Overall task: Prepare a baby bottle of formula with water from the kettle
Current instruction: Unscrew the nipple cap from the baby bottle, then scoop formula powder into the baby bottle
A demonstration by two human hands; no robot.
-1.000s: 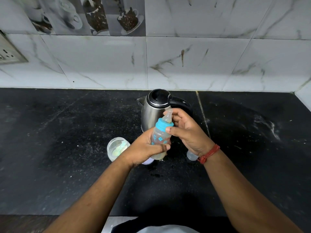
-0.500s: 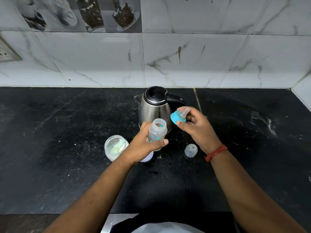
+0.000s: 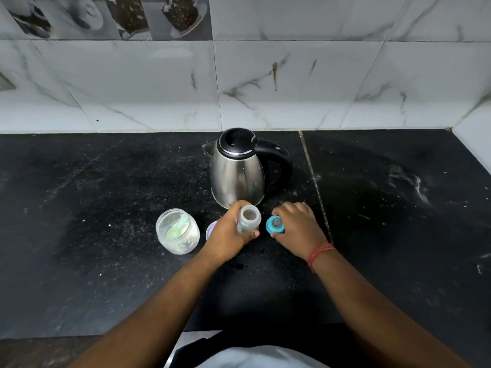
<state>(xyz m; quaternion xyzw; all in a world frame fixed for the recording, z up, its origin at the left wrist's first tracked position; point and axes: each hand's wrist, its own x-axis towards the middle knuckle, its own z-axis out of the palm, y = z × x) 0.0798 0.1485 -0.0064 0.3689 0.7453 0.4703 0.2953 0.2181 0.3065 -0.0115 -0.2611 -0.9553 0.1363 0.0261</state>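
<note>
My left hand [image 3: 230, 229] grips the clear baby bottle [image 3: 248, 218], which stands upright and uncapped on the black counter [image 3: 106, 261]. Just right of it, my right hand [image 3: 297, 227] holds the blue teat cap [image 3: 275, 224] low at the counter, teat pointing up. The steel kettle [image 3: 237, 171] with its black lid and handle stands directly behind both hands. An open clear jar [image 3: 177, 231] with pale powder and a scoop inside sits to the left of the bottle.
A small pale lid [image 3: 211, 229] lies between the jar and my left hand, partly hidden. The tiled wall [image 3: 239, 83] rises behind the kettle. A seam [image 3: 316, 187] runs through the counter to the right of the kettle.
The blue teat cap came off the bottle. My right hand carried it right and down to the counter, while my left hand lowered the open bottle onto the counter.
</note>
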